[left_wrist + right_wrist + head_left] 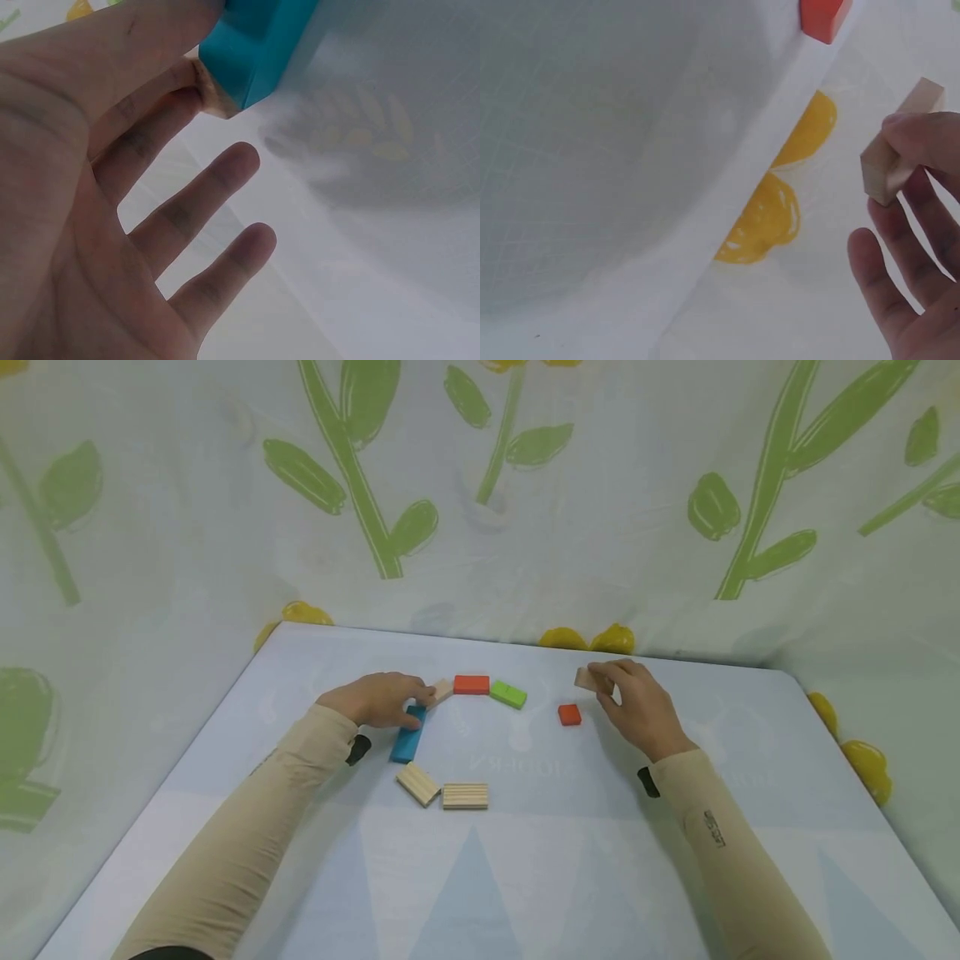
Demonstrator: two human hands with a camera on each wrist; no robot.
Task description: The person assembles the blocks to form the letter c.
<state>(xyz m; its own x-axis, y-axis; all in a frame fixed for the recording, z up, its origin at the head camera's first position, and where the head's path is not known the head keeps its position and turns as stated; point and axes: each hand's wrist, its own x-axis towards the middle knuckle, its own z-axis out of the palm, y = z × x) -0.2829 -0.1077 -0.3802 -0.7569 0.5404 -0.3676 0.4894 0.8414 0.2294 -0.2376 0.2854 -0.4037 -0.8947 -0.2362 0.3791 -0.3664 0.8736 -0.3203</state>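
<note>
In the head view my left hand [384, 697] is at the upper end of a blue block [407, 740]. Its thumb touches that block, and its index finger meets a small plain wooden block [441, 692] adjoining it. The left wrist view shows the other fingers spread and fairly straight beside the blue block [259, 52]. Over at the right, my right hand [636, 706] pinches another plain wooden block [585, 679] between thumb and fingers, held up off the table. A small red block [569, 715] lies just left of and below that hand.
From the wooden block, the curved row continues with a red block [472, 685] and a green block [508, 695]. Two grooved wooden blocks lie nearer the front, one slanted [418, 784] and one straight [465, 796]. Behind the table edge hangs a leaf-printed cloth [585, 552].
</note>
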